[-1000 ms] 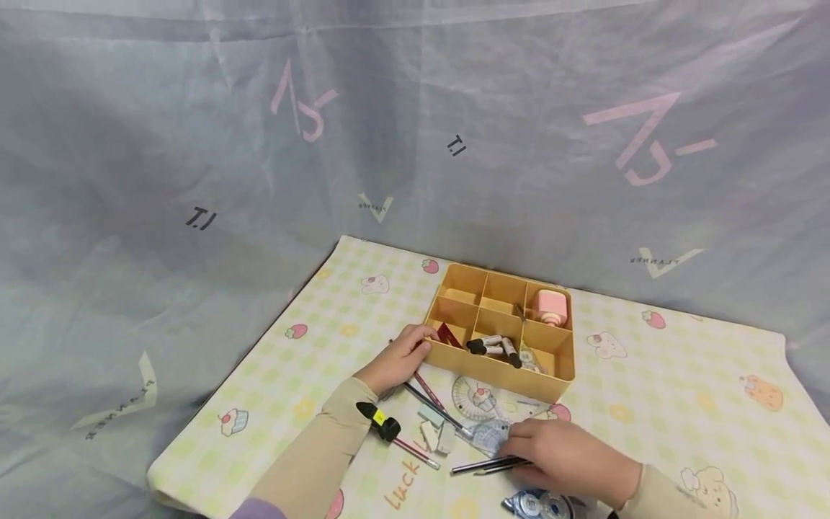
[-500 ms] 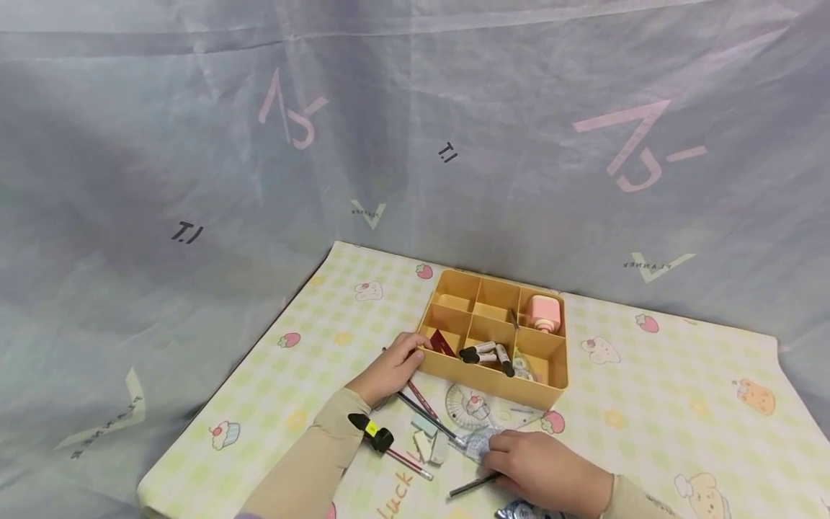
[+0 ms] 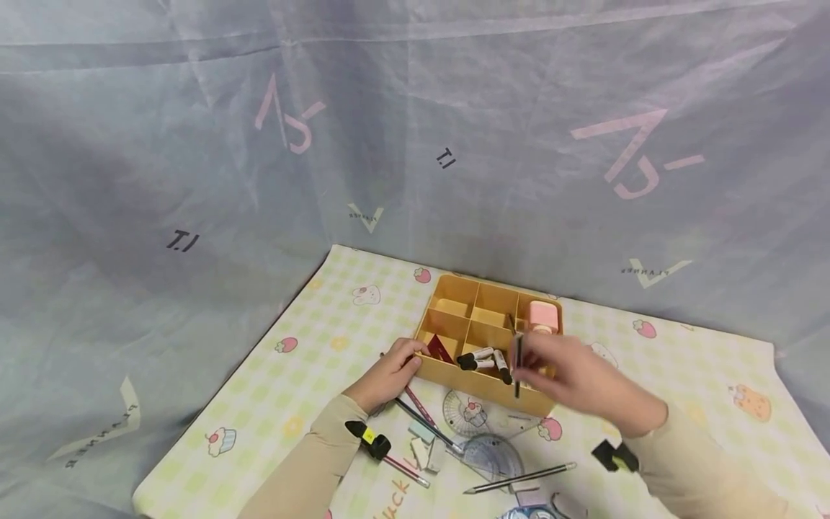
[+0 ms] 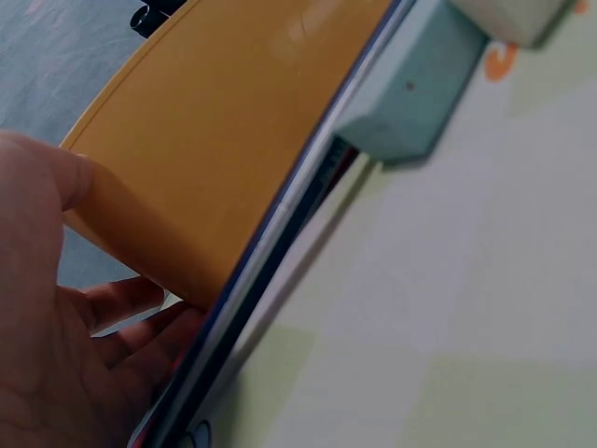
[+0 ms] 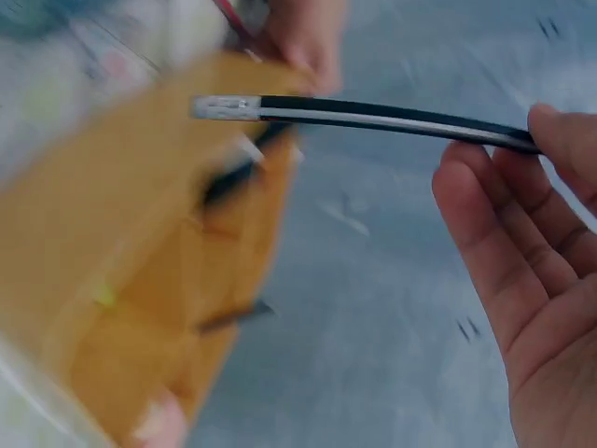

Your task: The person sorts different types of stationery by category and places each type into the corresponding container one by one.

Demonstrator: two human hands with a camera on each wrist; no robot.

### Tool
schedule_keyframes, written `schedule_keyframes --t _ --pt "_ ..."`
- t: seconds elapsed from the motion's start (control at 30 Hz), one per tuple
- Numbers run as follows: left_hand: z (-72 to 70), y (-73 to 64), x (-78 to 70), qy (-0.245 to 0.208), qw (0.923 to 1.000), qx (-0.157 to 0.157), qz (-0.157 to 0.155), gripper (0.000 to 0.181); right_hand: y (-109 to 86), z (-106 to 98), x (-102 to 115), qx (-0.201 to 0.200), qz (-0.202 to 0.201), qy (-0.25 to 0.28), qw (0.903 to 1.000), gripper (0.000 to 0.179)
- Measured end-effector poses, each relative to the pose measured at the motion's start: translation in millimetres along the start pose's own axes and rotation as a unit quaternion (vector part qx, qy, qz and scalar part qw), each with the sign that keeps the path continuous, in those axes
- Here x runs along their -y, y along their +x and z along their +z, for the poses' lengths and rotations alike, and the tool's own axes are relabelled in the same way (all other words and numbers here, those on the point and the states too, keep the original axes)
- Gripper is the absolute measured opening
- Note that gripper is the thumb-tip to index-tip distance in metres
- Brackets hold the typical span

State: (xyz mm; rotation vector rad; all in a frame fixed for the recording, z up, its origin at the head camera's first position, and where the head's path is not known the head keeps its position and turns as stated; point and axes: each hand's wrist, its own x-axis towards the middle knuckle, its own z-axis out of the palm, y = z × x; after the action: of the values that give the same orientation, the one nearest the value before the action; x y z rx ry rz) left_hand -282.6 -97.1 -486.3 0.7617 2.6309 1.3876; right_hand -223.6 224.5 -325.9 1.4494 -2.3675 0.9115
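Observation:
My left hand [image 3: 387, 371] grips the front left corner of the yellow divided organizer box [image 3: 476, 381]. In the left wrist view the thumb lies on the box's edge and the fingers are by its lower corner. Over the box's front right, my right hand [image 3: 573, 375] pinches a black-and-silver striped pencil [image 5: 373, 119] between thumb and fingers, its eraser end pointing away. Inside the box are a dark red piece [image 3: 440, 349], several black-capped white markers [image 3: 483, 358] and a pink bottle [image 3: 543, 316]. My right hand hides the front right compartment.
Before the box lie a clear protractor [image 3: 463, 411], a bluish set square [image 3: 493, 455], erasers [image 3: 421, 453], a striped pencil [image 3: 519, 478] and a red pencil [image 3: 407, 471]. A blue correction tape [image 3: 528, 512] is cut off at the bottom edge. A grey curtain [image 3: 415, 144] hangs behind.
My right hand has lifted one striped pencil from the table and carried it up over the box. Another striped pencil lies where the hand was. The left hand stays on the box corner.

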Motion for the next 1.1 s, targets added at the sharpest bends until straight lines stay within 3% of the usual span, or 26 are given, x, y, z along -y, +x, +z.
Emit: schedule_keyframes --t 0.2,0.47,0.73,1.1 --pt "0.6 -0.4 -0.6 0.002 1.0 0.004 -0.006 0.021 28.8 -28 -24 -0.074 0.095 -0.011 0.9927 0.021" --pt "0.3 1.2 -1.0 0.008 0.9999 0.008 0.002 0.024 43.0 -28 -56 -0.111 0.168 -0.078 0.9764 0.006" --pt "-1.5 -0.4 2.4 0.007 0.9999 0.008 -0.003 0.022 40.8 -5 -95 -0.081 0.178 -0.139 0.9707 0.005" --pt "-1.7 -1.4 0.8 0.006 0.9999 0.006 -0.008 0.022 30.3 22 -129 -0.027 0.183 -0.152 0.9708 0.005"
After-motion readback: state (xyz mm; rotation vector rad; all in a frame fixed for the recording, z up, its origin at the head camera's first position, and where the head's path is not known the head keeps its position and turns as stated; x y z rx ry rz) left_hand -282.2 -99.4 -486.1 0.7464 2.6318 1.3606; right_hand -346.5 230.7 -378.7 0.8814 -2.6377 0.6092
